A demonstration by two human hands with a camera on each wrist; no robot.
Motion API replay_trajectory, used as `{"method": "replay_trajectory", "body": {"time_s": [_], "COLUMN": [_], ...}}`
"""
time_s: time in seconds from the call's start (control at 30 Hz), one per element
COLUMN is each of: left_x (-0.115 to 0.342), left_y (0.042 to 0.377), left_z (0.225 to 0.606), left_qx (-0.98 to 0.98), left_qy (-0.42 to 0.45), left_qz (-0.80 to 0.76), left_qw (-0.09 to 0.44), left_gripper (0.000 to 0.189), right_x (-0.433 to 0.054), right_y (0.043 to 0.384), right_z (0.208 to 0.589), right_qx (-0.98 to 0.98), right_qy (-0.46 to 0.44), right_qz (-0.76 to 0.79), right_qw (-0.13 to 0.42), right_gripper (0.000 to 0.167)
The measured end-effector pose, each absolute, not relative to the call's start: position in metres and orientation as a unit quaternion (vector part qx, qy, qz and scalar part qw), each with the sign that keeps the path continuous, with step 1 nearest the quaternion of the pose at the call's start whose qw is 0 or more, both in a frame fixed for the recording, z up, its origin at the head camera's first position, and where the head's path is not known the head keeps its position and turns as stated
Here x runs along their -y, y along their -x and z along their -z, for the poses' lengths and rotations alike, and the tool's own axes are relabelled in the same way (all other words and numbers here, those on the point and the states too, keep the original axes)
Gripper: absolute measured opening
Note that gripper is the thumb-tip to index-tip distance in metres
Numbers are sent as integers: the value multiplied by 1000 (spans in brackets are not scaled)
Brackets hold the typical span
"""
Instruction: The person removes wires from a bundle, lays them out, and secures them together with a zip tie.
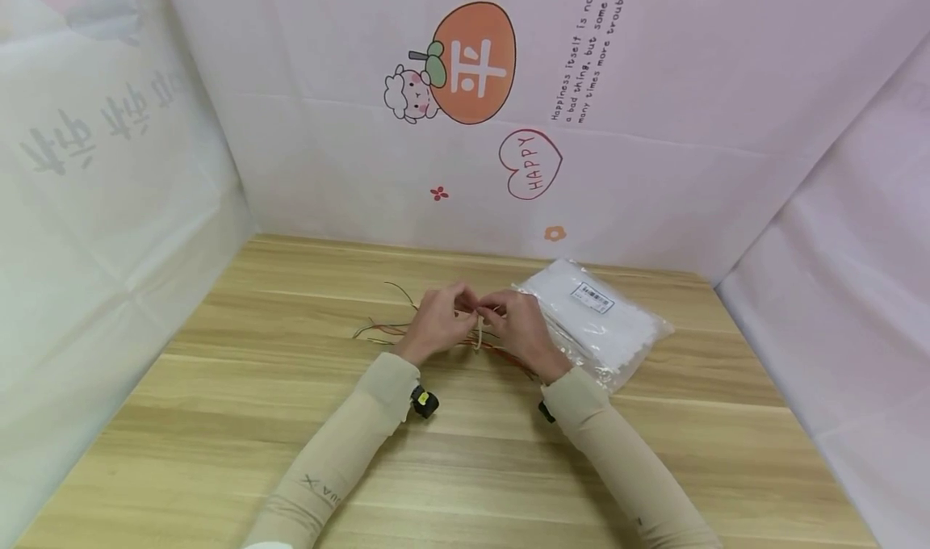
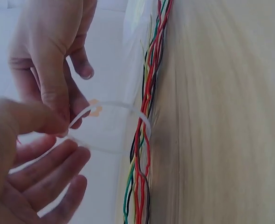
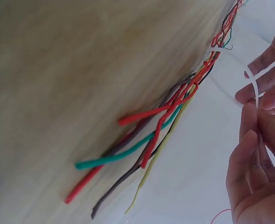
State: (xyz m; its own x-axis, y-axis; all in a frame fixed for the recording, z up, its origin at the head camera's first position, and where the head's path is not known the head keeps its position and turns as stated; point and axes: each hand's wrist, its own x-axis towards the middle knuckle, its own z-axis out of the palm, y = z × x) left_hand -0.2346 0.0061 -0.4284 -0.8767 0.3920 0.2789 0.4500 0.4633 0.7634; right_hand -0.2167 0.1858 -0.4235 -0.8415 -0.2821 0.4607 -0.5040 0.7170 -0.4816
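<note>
A bundle of thin red, black, green and yellow wires [image 2: 140, 161] lies along the wooden table. Around it runs a white cable tie [image 2: 121, 104], bent into a wide loop that stands up from the wires. My left hand [image 1: 438, 320] pinches the tie between thumb and forefinger, at the top of the loop. Right against those fingertips, my right hand [image 1: 521, 323] pinches the tie's end too. The fingers hide the place where its ends meet. In the right wrist view, the loose wire ends [image 3: 114, 156] fan out on the table.
A clear plastic bag of white cable ties [image 1: 625, 331] with a barcode label [image 1: 592, 297] lies right of my right hand. Printed white cloth [image 1: 327, 129] rises behind the wooden table [image 1: 465, 468] and at both sides.
</note>
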Motion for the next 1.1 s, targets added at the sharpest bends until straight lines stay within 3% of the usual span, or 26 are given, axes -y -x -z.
{"method": "replay_trajectory", "body": {"time_s": [0.37, 0.7, 1.1], "left_x": [-10, -12, -12], "left_y": [232, 230, 230], "left_z": [429, 432, 432], "left_qx": [863, 859, 856], "left_qy": [198, 181, 189], "left_qz": [465, 479, 482], "left_qw": [-4, -1, 12], "left_gripper": [11, 14, 3], "right_x": [-186, -180, -177], "right_y": [223, 218, 213], "right_z": [425, 417, 412], "right_qx": [912, 947, 965], "right_qy": [-201, -164, -152], "right_qz": [-304, -253, -185], "right_qw": [188, 112, 105], "right_gripper": [5, 8, 10]}}
